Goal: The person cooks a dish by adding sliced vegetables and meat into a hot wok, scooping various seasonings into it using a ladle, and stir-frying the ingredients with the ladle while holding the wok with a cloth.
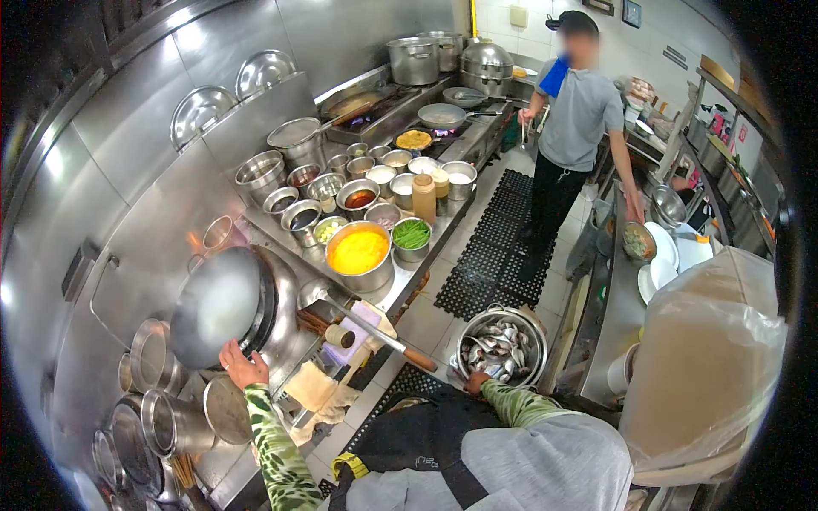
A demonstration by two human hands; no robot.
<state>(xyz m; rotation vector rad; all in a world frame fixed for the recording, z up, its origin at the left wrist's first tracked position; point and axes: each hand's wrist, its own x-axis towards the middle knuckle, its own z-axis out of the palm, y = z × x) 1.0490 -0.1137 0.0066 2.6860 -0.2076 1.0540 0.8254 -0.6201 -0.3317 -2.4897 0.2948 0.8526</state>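
Note:
My left hand (244, 364) is at the near edge of a dark wok (192, 315), its fingers closed on the rim or ear, partly hidden by the hand. Pale steam or haze covers the wok's middle. My right hand (479, 383) grips the near left rim of a metal pot (539, 358), low on my right side. Inside the pot lie several silvery pieces of fish (503, 347). Between my hands a long-handled wok ladle (362, 319) rests across the counter edge, its wooden handle end pointing toward me.
Steel containers of sauces and ingredients, including a pot of yellow liquid (358, 251) and chopped greens (411, 233), crowd the counter. Stacked pots (170, 422) stand lower left. A co-worker (575, 111) stands beyond the black mat (490, 255), reaching to a bowl (639, 243). A plastic-covered box (703, 358) is on the right.

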